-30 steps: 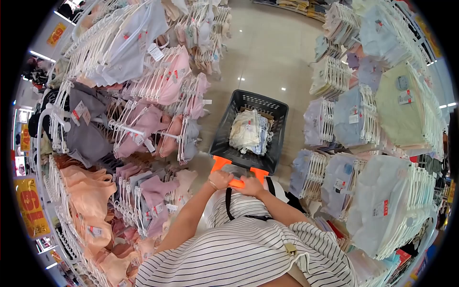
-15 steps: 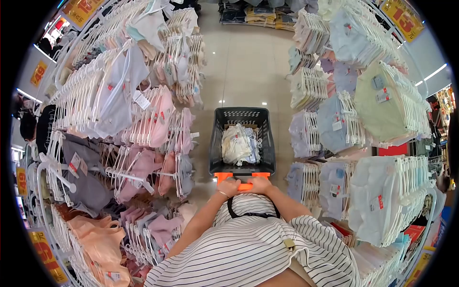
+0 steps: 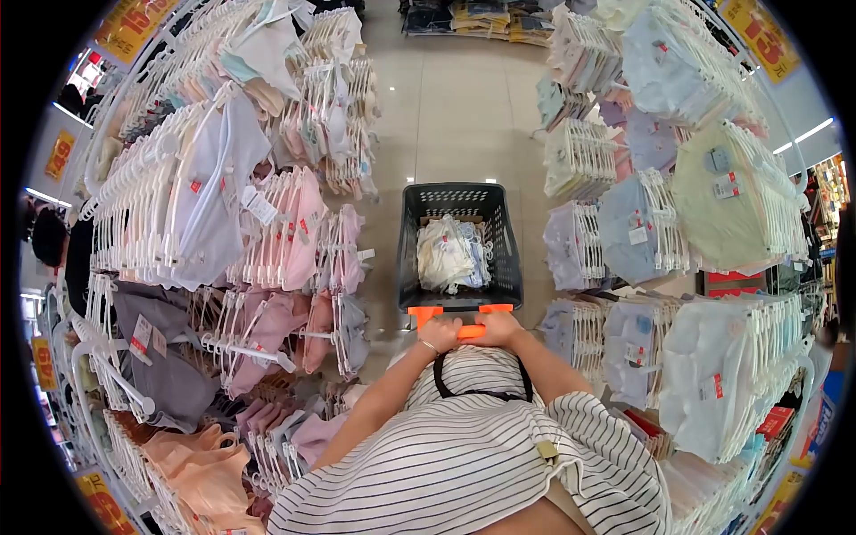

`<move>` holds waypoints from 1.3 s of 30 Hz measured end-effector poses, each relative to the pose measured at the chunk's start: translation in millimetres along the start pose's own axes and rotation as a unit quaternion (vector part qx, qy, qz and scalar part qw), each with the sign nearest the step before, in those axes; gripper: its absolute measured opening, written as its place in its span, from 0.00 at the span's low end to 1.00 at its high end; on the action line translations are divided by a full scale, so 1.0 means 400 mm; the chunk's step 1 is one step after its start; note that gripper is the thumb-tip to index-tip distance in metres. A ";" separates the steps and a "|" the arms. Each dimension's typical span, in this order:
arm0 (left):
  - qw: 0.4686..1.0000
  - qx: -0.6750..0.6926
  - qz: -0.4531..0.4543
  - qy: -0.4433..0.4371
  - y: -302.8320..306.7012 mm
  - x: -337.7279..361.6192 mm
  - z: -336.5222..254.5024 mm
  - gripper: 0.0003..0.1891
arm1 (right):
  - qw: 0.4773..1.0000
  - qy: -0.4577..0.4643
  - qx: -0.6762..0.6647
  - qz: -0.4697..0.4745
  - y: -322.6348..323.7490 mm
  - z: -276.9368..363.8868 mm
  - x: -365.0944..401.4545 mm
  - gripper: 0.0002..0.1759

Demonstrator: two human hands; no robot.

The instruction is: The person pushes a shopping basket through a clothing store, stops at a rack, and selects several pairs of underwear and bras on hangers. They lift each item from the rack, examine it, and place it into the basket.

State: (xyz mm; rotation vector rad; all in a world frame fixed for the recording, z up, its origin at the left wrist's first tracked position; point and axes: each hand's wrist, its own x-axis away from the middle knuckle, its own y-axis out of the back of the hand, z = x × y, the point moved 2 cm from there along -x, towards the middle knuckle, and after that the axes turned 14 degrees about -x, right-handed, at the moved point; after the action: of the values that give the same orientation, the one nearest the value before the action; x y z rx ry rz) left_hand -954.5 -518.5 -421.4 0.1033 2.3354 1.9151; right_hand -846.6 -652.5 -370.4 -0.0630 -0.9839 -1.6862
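Both hands grip the orange handle (image 3: 471, 332) of a dark grey shopping basket (image 3: 514, 267). My left hand (image 3: 442, 333) wraps round the left part of the handle, with a thin band at the wrist. On the right part, my right hand (image 3: 498, 328) is closed in the same way. Inside the basket lies a heap of cream and pale blue garments (image 3: 446, 257) with white hangers. The basket stands in front of my body, above the tiled floor; whether wheels carry it is hidden.
Racks of hanging pastel underwear line both sides, with pink bras (image 3: 303, 218) at left and pale briefs (image 3: 718, 374) at right. White rack bars (image 3: 111, 366) stick out at left. A tiled aisle (image 3: 455, 107) leads ahead to folded packaged clothes (image 3: 486, 22).
The basket and both hands have shifted slightly up and to the right in view. The side racks have slid a little downward. Both hands keep their hold on the handle.
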 end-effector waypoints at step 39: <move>0.997 -0.077 -0.010 -0.010 0.028 -0.470 0.422 0.21 | 0.994 0.084 -0.068 -0.032 0.390 -0.051 -0.463 0.34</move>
State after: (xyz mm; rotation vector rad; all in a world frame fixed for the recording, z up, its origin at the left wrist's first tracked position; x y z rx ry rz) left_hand -745.7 -376.3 -433.8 0.0844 2.1595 2.0664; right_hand -640.6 -524.8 -388.7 0.0214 -0.7520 -1.7845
